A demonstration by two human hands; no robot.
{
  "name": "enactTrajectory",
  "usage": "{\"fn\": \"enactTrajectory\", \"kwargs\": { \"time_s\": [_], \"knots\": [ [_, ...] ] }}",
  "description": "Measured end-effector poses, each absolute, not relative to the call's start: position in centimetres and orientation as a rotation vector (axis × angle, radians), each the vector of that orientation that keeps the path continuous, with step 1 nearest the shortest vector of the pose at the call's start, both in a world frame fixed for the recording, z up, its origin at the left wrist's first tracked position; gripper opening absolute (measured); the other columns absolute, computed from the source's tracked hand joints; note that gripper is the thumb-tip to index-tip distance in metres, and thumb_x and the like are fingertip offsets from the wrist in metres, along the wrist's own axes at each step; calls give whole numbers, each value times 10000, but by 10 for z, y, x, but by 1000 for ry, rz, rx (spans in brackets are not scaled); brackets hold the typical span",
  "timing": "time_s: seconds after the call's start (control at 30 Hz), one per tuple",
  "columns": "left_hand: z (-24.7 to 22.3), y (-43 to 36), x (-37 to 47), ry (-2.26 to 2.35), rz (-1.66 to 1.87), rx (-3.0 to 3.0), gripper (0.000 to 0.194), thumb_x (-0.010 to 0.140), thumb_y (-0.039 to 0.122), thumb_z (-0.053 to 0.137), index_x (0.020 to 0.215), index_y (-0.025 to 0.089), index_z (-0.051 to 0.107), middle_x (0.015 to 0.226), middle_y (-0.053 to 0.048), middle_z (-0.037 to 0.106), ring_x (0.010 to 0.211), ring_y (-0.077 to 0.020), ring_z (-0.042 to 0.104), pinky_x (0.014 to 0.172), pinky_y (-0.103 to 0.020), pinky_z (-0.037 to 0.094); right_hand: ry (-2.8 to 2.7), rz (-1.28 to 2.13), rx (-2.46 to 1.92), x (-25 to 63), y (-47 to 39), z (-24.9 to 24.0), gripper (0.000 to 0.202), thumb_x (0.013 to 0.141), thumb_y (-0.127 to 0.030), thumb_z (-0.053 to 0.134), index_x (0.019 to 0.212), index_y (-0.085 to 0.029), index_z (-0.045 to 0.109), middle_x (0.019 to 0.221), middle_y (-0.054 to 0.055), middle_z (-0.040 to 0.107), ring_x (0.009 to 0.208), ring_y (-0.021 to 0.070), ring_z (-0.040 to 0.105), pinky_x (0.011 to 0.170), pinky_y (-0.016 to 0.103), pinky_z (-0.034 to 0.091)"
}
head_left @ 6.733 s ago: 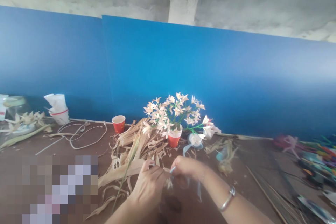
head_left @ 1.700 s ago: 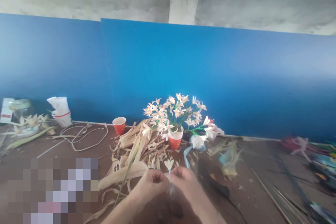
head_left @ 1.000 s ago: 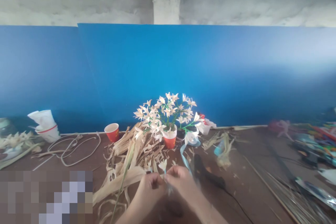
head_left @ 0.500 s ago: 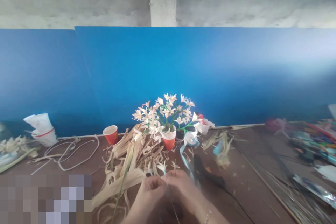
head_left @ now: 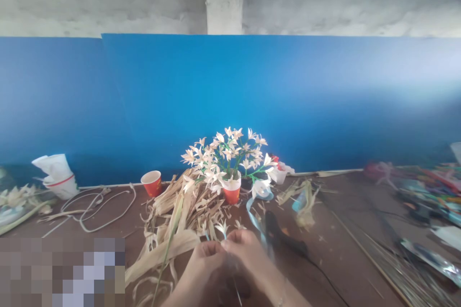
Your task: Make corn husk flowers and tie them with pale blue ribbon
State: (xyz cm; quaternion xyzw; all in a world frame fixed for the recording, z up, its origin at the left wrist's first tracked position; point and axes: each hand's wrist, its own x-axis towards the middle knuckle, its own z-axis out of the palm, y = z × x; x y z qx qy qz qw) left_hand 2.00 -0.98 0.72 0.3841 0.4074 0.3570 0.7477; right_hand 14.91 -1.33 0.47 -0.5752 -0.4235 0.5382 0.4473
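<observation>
Left hand (head_left: 206,260) and right hand (head_left: 248,255) have met, pinching a flower (head_left: 222,228) above the brown tabletop (head_left: 347,259) before blue panels (head_left: 223,86).

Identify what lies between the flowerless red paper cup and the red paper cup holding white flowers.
In the head view, dried husks lie there, with some white flowers leaning out over them.

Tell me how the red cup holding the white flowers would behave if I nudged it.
The red cup would probably tip easily: the white flowers spread much wider than the cup itself. It looks like thin paper, so a firm squeeze might dent it. The flowers look light and delicate, thin and pointed, so they may bend if they brush anything.
</observation>
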Motion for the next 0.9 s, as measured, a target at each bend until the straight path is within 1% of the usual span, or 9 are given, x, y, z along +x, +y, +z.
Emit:
{"fn": "enactTrajectory", "kwargs": {
  "time_s": [0.1,0.2,0.33,0.43,0.53,0.7,0.77,0.83,0.9],
  "knots": [
    [7,-10,19,903,773,861,288,540,324,716,468,160,491,297,96,367,285,-19,222,354,-183,156,-1080,1296,-1437,150,-12,7,116,585,-244,642,573,-159,563,509,-53,520,530,94,446,535,217,332],
    [9,-11,17,916,732,876,321,555,370,734,485,157,504,306,92,379,289,-23,246,361,-184,172,-1081,1314,-1434,150,-14,12,135,566,-242,663,559,-158,558,507,-48,532,534,96,456,535,214,333],
    [12,-12,16,910,747,866,321,512,371,776,529,160,534,315,94,403,301,-41,313,370,-183,209,-988,1507,-1339,151,-18,17,187,575,-310,672,580,-160,560,510,-47,532,488,83,435,502,210,315],
    [11,-12,17,898,794,875,331,494,372,777,515,163,520,302,94,401,299,-38,296,368,-185,221,-946,1624,-1219,152,-20,19,232,586,-371,665,592,-157,577,491,-46,514,450,77,412,467,208,283],
    [7,-12,20,930,827,931,312,525,360,747,507,168,502,304,93,405,301,-37,289,368,-186,231,-946,1557,-1238,151,-20,19,214,576,-344,666,552,-160,561,466,-51,498,442,71,385,464,207,267],
    [4,-11,22,1029,911,1138,279,520,267,720,453,159,472,372,71,457,366,-53,363,397,-188,272,-940,1473,-1341,149,-19,18,203,576,-315,647,504,-174,519,427,-70,414,434,72,336,456,217,238],
    [9,-11,21,1030,876,1089,273,548,292,704,467,164,476,356,79,431,348,-49,337,387,-189,256,-978,1424,-1352,148,-19,19,204,585,-318,639,509,-175,516,439,-68,414,442,75,338,462,219,243],
    [16,-12,21,991,812,998,291,582,350,688,483,172,480,324,92,390,313,-42,289,371,-193,237,-1011,1341,-1354,147,-19,21,190,585,-303,637,519,-174,515,464,-63,433,469,79,360,483,218,269],
    [25,-14,20,924,770,956,341,578,398,698,463,174,467,311,90,380,300,-37,274,368,-194,238,-1023,1285,-1370,147,-19,22,173,583,-287,632,527,-175,513,473,-63,439,485,83,373,498,217,286]
  ]
}}
